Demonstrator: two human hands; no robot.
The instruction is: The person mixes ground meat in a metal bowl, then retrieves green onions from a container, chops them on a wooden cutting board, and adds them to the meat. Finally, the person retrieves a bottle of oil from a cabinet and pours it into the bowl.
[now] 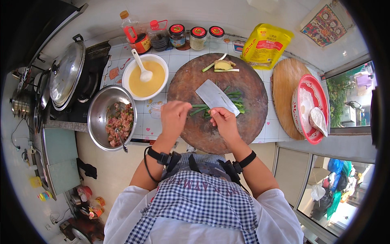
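My left hand (174, 117) is at the left side of a round wooden chopping board (195, 137), its fingers curled. Green scallion stalks (199, 109) show right at its fingertips; whether it grips them is unclear. Nearer the middle, my right hand (225, 121) has its thumb and forefinger pinched together beside a cleaver's broad blade (214, 94). Anything in that pinch is too small to make out. The blade lies slantwise over the scallions, with cut green pieces (234, 97) along its right side. No cleaver handle shows. A piece of ginger (224, 64) and white scallion ends (230, 70) sit at the board's far edge.
Left stand a steel bowl (97, 119) of minced meat and a white bowl (125, 80) of yellow liquid with a spoon. Bottles (135, 35), jars (198, 38) and a yellow pouch (265, 45) line the back. Right, a red-rimmed basin (324, 94) of flour overlaps a wooden board (283, 91).
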